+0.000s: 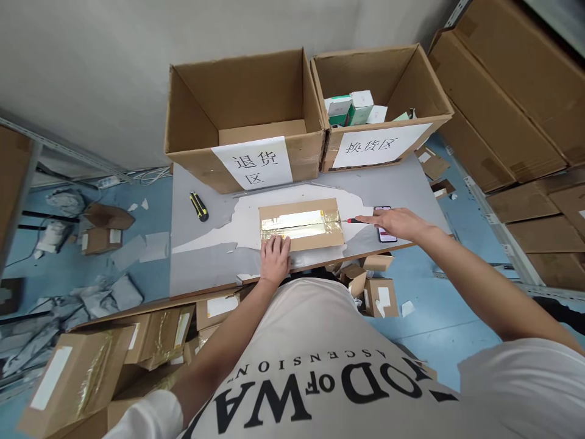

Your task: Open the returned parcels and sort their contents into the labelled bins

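Note:
A flat cardboard box [301,241] lies on the table, its top seam covered with shiny tape and a white label. My left hand [274,259] rests on the near left edge of the box, fingers lying flat and slightly apart. To the right of the box, my right hand [395,223] is closed around a thin screwdriver [351,221] with a red and black handle. Its narrow shaft points left and reaches the taped right end of the box. A phone [384,212] with its screen lit lies partly hidden under my right hand.
A yellow-black utility knife [199,207] lies on the grey table [201,256] at left. Behind stand two open cartons, the left one [192,164] labelled and the right one [329,161] holding small white-green boxes. Opened boxes [86,366] lie below the table; stacked cartons [498,103] stand right.

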Demonstrator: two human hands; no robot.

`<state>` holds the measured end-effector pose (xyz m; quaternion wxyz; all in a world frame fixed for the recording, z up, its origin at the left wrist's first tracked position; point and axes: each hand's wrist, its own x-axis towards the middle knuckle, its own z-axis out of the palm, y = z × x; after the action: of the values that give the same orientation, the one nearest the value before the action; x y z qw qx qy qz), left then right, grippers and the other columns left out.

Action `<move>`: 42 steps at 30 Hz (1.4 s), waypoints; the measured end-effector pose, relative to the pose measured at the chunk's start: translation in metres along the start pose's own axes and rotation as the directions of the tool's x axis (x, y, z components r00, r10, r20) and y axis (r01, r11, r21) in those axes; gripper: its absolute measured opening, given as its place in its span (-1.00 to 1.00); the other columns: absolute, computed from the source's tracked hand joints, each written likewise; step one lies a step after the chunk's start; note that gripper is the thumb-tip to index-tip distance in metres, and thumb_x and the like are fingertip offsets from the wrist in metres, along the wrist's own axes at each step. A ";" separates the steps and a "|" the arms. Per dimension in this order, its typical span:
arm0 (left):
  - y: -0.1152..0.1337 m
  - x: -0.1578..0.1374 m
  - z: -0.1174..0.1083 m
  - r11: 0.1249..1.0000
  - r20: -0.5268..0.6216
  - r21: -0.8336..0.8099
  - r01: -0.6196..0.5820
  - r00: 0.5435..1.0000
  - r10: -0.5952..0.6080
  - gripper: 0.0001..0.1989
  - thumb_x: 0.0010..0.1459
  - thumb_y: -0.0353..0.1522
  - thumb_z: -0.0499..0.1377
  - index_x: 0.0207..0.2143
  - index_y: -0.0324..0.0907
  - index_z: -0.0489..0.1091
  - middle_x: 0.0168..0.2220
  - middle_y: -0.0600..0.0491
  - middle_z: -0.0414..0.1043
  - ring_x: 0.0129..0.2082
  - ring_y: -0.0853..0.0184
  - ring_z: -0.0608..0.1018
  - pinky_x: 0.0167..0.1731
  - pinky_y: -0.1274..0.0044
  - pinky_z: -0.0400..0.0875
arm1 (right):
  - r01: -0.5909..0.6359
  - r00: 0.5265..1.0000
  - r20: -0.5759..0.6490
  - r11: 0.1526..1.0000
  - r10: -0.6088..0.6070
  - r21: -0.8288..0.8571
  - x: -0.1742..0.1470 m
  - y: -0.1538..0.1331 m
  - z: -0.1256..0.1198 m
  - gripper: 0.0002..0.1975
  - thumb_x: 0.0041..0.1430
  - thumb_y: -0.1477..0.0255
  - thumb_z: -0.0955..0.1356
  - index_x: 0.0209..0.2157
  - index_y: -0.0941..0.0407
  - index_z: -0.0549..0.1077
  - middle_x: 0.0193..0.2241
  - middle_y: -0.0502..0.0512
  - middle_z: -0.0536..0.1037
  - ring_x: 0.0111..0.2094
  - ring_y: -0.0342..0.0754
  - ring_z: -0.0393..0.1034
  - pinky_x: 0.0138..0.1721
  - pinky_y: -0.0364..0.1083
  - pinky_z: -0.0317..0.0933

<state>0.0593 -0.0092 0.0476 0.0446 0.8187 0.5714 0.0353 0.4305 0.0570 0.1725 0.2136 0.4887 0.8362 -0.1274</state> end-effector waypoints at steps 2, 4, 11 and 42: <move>0.000 0.000 0.000 1.000 0.004 0.000 0.002 1.000 -0.002 -0.41 0.13 -0.36 0.09 0.24 -0.21 0.21 0.21 -0.25 0.22 0.26 -0.05 0.20 0.20 0.11 0.03 | 0.002 1.000 -0.004 1.000 -0.002 -0.013 -0.004 0.000 0.005 -0.25 0.16 0.64 0.17 0.27 -0.31 0.06 -0.23 0.08 0.50 -0.41 -0.09 0.39 -0.44 -0.14 -0.04; 0.001 0.001 0.000 1.000 0.006 -0.003 0.009 1.000 -0.009 -0.41 0.12 -0.37 0.10 0.23 -0.20 0.21 0.21 -0.24 0.22 0.26 -0.05 0.20 0.21 0.11 0.03 | 0.003 1.000 -0.020 1.000 -0.003 -0.007 -0.008 0.004 0.010 -0.22 0.14 0.66 0.17 0.28 -0.32 0.05 -0.21 0.08 0.50 -0.40 -0.08 0.39 -0.42 -0.14 -0.01; 0.001 0.001 -0.011 0.999 -0.020 0.028 -0.020 1.000 0.020 -0.40 0.12 -0.27 0.14 0.21 -0.22 0.23 0.18 -0.27 0.24 0.22 -0.05 0.23 0.18 0.15 0.06 | -0.180 0.956 -0.175 0.941 0.236 0.286 -0.034 0.025 0.051 -0.37 0.22 0.49 0.19 0.29 -0.19 0.08 -0.14 0.13 0.54 -0.30 0.01 0.45 -0.35 -0.11 0.20; 0.003 0.083 -0.030 0.994 0.170 0.028 -0.103 0.981 0.097 0.28 -0.31 0.25 0.20 0.36 -0.22 -0.11 0.39 -0.28 -0.25 0.36 -0.20 -0.14 0.23 0.00 -0.25 | 0.075 0.953 -0.004 -0.222 0.304 0.972 0.021 -0.050 0.116 -0.22 0.14 0.15 0.33 0.33 -0.04 0.00 -0.29 0.04 0.49 -0.64 -0.24 0.23 -0.73 -0.21 0.16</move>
<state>0.0872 0.0687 0.0782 0.0759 0.8472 0.5242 -0.0425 0.4051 -0.0003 0.0607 -0.3388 0.5586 0.3931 -0.6471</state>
